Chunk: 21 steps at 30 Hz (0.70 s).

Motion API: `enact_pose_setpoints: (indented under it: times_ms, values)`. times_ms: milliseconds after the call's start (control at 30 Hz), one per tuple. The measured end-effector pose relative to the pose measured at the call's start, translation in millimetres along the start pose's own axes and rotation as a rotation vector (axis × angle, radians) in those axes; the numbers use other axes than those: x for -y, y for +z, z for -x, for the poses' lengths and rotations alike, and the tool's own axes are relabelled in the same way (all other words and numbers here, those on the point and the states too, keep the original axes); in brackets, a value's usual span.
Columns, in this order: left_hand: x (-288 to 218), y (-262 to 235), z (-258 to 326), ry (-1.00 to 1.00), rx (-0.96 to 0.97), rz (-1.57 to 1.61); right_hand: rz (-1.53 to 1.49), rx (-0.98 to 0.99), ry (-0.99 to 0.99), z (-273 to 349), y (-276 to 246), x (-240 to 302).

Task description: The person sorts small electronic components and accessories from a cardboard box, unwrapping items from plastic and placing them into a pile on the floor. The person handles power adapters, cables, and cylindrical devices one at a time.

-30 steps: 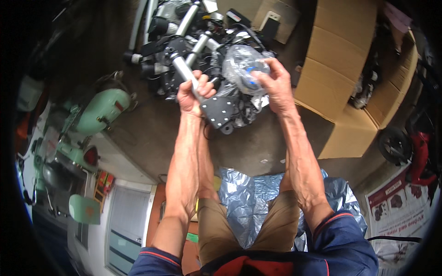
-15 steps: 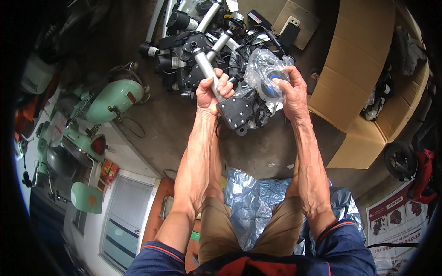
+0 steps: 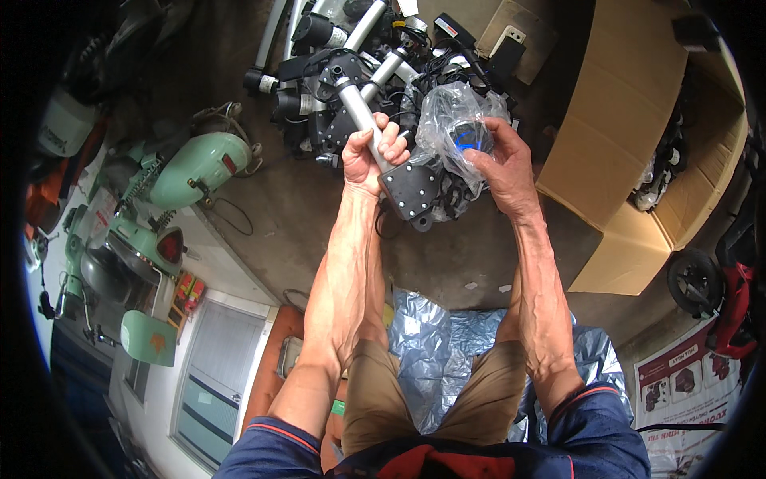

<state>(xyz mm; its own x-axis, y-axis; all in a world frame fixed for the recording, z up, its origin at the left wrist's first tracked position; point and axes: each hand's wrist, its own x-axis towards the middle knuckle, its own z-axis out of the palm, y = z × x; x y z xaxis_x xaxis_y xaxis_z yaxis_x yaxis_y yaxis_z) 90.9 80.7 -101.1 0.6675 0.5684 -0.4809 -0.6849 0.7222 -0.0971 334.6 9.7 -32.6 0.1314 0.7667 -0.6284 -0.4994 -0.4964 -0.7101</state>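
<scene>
My left hand (image 3: 369, 156) is closed round a silver metal tube (image 3: 357, 105) that slants away to the far left. At its near end the tube joins a black bolted plate (image 3: 412, 191) with several silver screw heads. In my right hand (image 3: 512, 169) is a crumpled clear plastic bag (image 3: 439, 112), the thumb and fingers curved round its right side. Inside the bag a round black part with blue markings (image 3: 469, 137) shows through. Below the bag, black pieces and plastic partly overlap, so where they join the plate is hidden.
Beyond my hands lies a heap of silver tubes and black motor-like parts (image 3: 307, 104) with cables. An open cardboard box (image 3: 618, 104) stands at right, holding more parts. Silver sheeting (image 3: 423, 327) lies by my legs. Green scooter bodywork (image 3: 199, 172) is at left, a small wheel (image 3: 694, 279) at right.
The round part in the bag has turned, showing more of its blue markings. My right thumb has shifted slightly left and lower. My left hand keeps its hold on the tube.
</scene>
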Motion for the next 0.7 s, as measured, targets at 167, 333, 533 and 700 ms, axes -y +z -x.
enact_pose_setpoints:
  times_ms: [167, 333, 533, 700]
  values:
    - [-1, 0, 5, 0.007, -0.011, -0.014, 0.040, 0.029, 0.053, 3, 1, 1]
    - [-3, -2, 5, -0.006, -0.035, -0.031, 0.083, 0.035, -0.036, 6, 9, -8]
    - [-19, -8, 25, 0.047, -0.163, -0.205, 0.330, 0.121, -0.256, 5, 41, -17]
    - [-32, 6, 27, 0.051, -0.604, -0.466, 0.482, -0.125, -0.324, -20, 75, -62]
